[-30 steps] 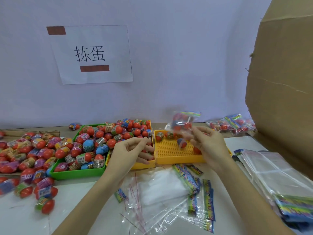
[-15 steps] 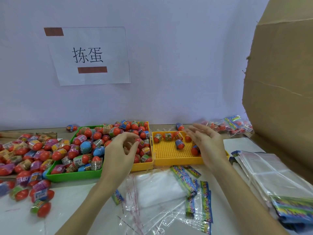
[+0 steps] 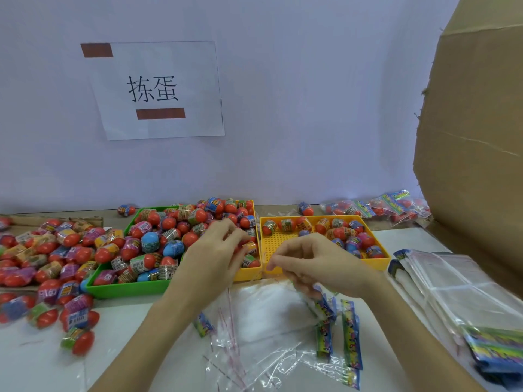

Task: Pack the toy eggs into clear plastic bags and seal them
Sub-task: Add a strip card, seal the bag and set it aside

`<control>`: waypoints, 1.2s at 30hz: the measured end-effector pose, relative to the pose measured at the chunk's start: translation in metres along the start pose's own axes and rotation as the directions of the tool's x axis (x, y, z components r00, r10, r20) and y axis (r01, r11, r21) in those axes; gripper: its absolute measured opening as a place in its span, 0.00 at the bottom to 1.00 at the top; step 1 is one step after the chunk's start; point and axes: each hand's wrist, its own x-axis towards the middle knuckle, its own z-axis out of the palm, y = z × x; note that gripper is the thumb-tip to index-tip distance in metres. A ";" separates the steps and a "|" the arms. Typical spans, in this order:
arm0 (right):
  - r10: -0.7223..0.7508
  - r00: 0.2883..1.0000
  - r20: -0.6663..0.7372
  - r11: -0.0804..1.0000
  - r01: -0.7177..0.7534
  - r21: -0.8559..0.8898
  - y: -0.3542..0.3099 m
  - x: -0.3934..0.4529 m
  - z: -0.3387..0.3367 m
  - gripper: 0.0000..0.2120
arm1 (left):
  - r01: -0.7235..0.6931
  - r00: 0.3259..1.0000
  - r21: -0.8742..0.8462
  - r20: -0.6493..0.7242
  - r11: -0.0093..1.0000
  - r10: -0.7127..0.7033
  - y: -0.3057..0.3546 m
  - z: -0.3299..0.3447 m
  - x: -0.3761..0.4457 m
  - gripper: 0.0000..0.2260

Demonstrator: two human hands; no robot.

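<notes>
1. Toy eggs (image 3: 169, 239): lying heaped in the green tray (image 3: 124, 290) at 9 o'clock of the hands, spilling into a yellow tray (image 3: 246, 274) beside it; more are sitting loose on the counter (image 3: 34, 360) further out at 9 o'clock.
2. Second yellow tray (image 3: 382, 264): standing at 1 o'clock, carrying only a scatter of eggs along its far and right sides.
3. Clear plastic bags (image 3: 266, 315): lying flat and empty at 6 o'clock of the hands, some with printed header strips.
4. Left hand (image 3: 218, 256): hovering over the seam between the green and yellow trays, fingers curling among the eggs; whether it is gripping one cannot be told.
5. Right hand (image 3: 317, 264): fingers bending at the near edge of the second yellow tray, seeming to be pinching the thin edge of a clear bag; motion blur is keeping this uncertain.
6. Packed bags (image 3: 376, 209): a small group of filled bags is lying at 2 o'clock against the wall, beside the cardboard box (image 3: 475, 137).
7. Stack of unused bags (image 3: 458, 292): waiting at 4 o'clock.
8. Progress, as judged: only a few bags are looking done; most eggs are remaining unpacked, so the work is looking early.
</notes>
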 end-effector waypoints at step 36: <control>-0.103 0.969 -0.226 0.974 0.053 -0.218 -0.004 -0.001 -0.003 0.05 | 0.119 0.759 -0.467 0.611 0.876 0.223 0.012 -0.008 -0.001 0.11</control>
